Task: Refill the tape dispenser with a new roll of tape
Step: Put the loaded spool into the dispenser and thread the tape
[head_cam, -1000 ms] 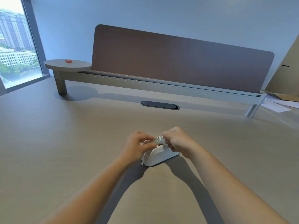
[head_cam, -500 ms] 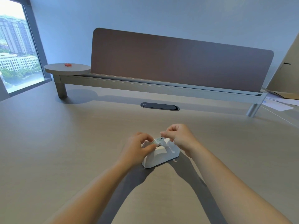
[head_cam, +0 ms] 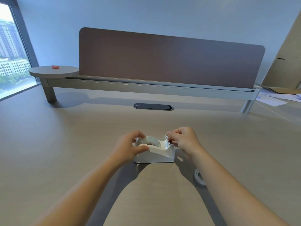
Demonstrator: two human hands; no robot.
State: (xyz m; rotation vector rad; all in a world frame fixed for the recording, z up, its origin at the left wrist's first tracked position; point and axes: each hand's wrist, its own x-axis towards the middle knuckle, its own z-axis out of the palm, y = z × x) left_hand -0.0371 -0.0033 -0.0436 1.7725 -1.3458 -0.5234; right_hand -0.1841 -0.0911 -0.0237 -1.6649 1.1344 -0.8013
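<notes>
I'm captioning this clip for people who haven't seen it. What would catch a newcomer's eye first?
Low in the middle, two bare hands work a white tape dispenser on the desk: the left hand steadies the end with the roll, and the right hand pinches at the cutter end. Behind stands a wide brown divider panel.

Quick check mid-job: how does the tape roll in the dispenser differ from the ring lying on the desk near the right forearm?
The tape roll sits upright in the white dispenser; the ring lies flat on the desk. The roll looks thick and translucent; the ring looks thin and white, seemingly an empty core. The left hand is at the roll; nothing grips the ring, partly hidden by the forearm. Both are round.
</notes>
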